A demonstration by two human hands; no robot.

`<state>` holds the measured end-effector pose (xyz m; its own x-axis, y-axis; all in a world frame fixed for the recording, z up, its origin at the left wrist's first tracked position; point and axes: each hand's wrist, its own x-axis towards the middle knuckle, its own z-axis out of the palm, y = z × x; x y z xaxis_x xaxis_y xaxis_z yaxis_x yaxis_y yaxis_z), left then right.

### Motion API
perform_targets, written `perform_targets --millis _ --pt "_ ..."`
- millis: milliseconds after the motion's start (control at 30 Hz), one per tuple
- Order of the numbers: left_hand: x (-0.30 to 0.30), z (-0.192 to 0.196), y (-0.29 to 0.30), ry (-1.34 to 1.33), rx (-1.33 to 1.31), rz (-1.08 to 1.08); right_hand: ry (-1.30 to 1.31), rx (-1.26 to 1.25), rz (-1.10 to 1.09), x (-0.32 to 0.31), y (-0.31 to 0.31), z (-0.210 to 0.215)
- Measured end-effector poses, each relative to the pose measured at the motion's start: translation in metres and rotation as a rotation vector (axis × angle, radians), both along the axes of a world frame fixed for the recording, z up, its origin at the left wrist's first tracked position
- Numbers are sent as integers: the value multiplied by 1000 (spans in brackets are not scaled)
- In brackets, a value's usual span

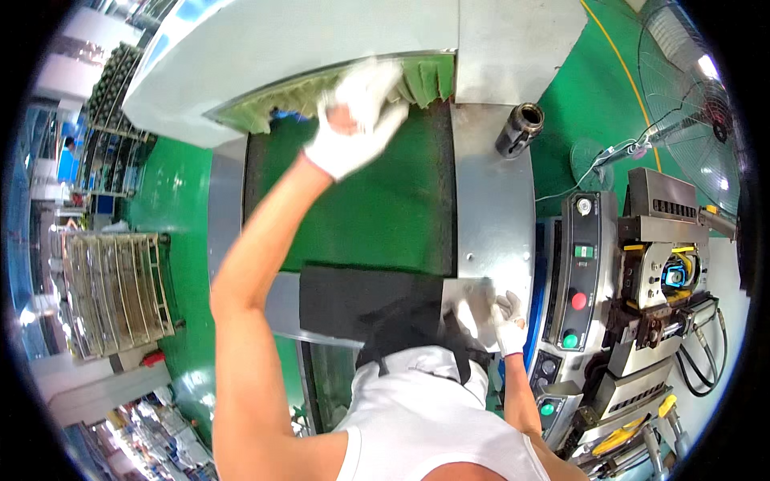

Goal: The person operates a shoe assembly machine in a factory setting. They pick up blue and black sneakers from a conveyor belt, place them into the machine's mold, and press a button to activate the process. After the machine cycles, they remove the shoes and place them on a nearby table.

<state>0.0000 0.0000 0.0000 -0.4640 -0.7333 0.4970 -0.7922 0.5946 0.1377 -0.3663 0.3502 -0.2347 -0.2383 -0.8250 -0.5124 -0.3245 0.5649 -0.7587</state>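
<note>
Green factory floor (589, 104) runs all round a large grey machine (265, 56), whose hood overhangs a dark green belt (385, 208) framed by steel side plates (491, 200). To the right stand a control panel (579, 272) with a red and a green button and a yellow-trimmed fixture (670, 276); a wire fan (690, 96) sits beyond, and a rack of trays (116, 293) is at the left. Under the hood's edge hangs a fringe of green flaps (425, 80), and the left hand (357, 120), in a white glove, is stretched far out and pressed against it, fingers spread rather than closed round anything, as far as the blur allows. The right hand (501, 321), also gloved, lies flat and open on the steel plate at the near end of the belt, just beside a dark sheet (361, 297); the two hands are well apart. I judge the main risk to be the outstretched glove: if the belt is running, loose fabric could be drawn under the hood at the flaps. Leaning so far also loads the resting hand, which could slip on smooth steel towards the belt edge. A small black cylinder (521, 127) on the side plate could be knocked off.
</note>
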Motion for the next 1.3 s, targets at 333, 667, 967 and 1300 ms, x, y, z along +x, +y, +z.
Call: perform_targets --millis 333,667,967,1300 --pt "129 -223 520 217 908 722 152 93 103 -16 121 14" --pt "138 -257 516 409 756 610 179 160 374 69 143 28" --pt "144 -253 509 16 840 538 252 206 374 67 215 9" --pt "88 -239 502 -11 920 477 364 320 374 47 222 29"
